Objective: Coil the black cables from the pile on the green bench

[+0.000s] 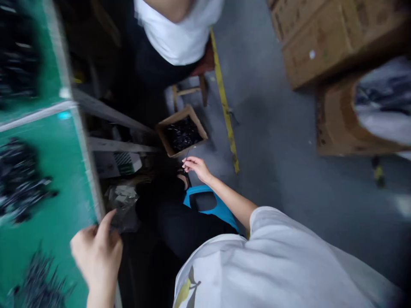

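My right hand (196, 167) reaches out low over the floor, thumb and fingers pinched on a thin dark strip (188, 155). Just beyond it stands an open cardboard box (201, 124) with many small black pieces (184, 133) inside. At the green table's edge is my left hand (98, 252), blurred, with its fingers curled in and one digit pointing out; whatever it may hold is hidden. Near that hand, on the green tabletop (67, 171), lie a pile of black parts (19, 184) and a heap of thin dark strips (40, 282).
A co-worker in a white top (180, 34) sits ahead by a wooden stool (189, 90). Cardboard boxes (321, 47) are stacked at the right, one holding a plastic bag (385, 102). Yellow tape (224, 107) marks the floor. A blue stool (221, 209) is under me.
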`<action>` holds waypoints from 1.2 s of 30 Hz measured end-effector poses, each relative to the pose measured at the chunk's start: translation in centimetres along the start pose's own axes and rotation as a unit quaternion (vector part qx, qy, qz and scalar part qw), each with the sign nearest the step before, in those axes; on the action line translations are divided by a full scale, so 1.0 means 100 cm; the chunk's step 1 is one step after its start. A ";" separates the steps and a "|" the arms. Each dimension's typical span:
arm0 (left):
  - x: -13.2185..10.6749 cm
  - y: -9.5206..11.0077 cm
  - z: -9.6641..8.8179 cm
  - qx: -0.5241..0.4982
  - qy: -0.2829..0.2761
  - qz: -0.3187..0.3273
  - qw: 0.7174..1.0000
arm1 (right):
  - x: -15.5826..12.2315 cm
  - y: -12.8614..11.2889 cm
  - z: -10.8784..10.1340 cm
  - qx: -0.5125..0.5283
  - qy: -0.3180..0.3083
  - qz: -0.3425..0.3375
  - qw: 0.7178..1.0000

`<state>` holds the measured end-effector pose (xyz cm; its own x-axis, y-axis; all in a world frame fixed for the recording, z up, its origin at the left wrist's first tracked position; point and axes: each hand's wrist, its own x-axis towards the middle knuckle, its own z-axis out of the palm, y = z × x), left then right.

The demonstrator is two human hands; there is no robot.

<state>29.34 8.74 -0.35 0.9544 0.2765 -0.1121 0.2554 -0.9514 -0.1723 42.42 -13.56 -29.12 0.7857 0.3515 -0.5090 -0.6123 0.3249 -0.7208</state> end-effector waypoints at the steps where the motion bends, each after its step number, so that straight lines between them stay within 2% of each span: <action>1: -0.006 0.001 0.004 0.051 0.028 -0.006 0.998 | -0.008 -0.024 0.023 -0.020 -0.039 -0.030 0.999; 3: -0.016 0.007 0.005 0.048 0.039 -0.009 0.998 | -0.027 -0.068 0.072 -0.057 -0.118 -0.083 0.988; 5: -0.032 0.015 -0.002 -0.035 0.035 -0.036 0.998 | -0.049 -0.106 0.124 -0.129 -0.197 -0.162 0.958; 6: -0.044 0.020 -0.007 -0.091 0.022 -0.029 0.995 | -0.061 -0.120 0.151 -0.177 -0.235 -0.219 0.930; 7: -0.056 0.025 -0.013 -0.148 0.007 -0.017 0.989 | -0.072 -0.131 0.178 -0.228 -0.273 -0.284 0.890; 9: -0.085 0.036 -0.024 -0.244 -0.018 0.001 0.970 | -0.092 -0.141 0.230 -0.315 -0.345 -0.403 0.787; 12: -0.131 0.051 -0.033 -0.328 -0.034 -0.011 0.944 | -0.117 -0.126 0.300 -0.401 -0.450 -0.483 0.636; 15: -0.176 0.061 -0.032 -0.375 -0.022 -0.077 0.923 | -0.137 -0.085 0.355 -0.460 -0.553 -0.489 0.494; 17: -0.205 0.061 -0.026 -0.403 0.019 -0.166 0.900 | -0.147 -0.054 0.385 -0.481 -0.606 -0.470 0.425; 18: -0.219 0.059 -0.021 -0.410 0.049 -0.221 0.883 | -0.150 -0.039 0.400 -0.488 -0.624 -0.459 0.401; 20: -0.248 0.049 -0.008 -0.401 0.110 -0.336 0.845 | -0.151 -0.014 0.431 -0.497 -0.644 -0.444 0.376; 22: -0.273 0.031 0.008 -0.353 0.145 -0.429 0.818 | -0.141 0.002 0.465 -0.509 -0.640 -0.436 0.375; 23: -0.282 0.019 0.017 -0.320 0.149 -0.459 0.816 | -0.133 0.006 0.482 -0.519 -0.625 -0.435 0.388; 25: -0.291 -0.009 0.033 -0.252 0.144 -0.477 0.830 | -0.111 0.007 0.513 -0.547 -0.566 -0.440 0.432; 28: -0.270 -0.057 0.052 -0.193 0.135 -0.428 0.873 | -0.079 0.002 0.544 -0.589 -0.463 -0.440 0.495; 30: -0.241 -0.087 0.058 -0.188 0.143 -0.394 0.888 | -0.070 0.005 0.552 -0.607 -0.432 -0.436 0.504; 33: -0.202 -0.117 0.060 -0.205 0.176 -0.387 0.881 | -0.079 0.025 0.555 -0.611 -0.453 -0.440 0.478; 36: -0.194 -0.128 0.061 -0.228 0.198 -0.383 0.873 | -0.099 0.045 0.555 -0.599 -0.512 -0.444 0.427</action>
<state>6.62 16.38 -1.97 0.4326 0.8722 0.2283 0.7904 -0.4887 0.3695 26.99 33.11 -1.18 -0.1640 0.9555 0.2452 0.8530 0.2622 -0.4513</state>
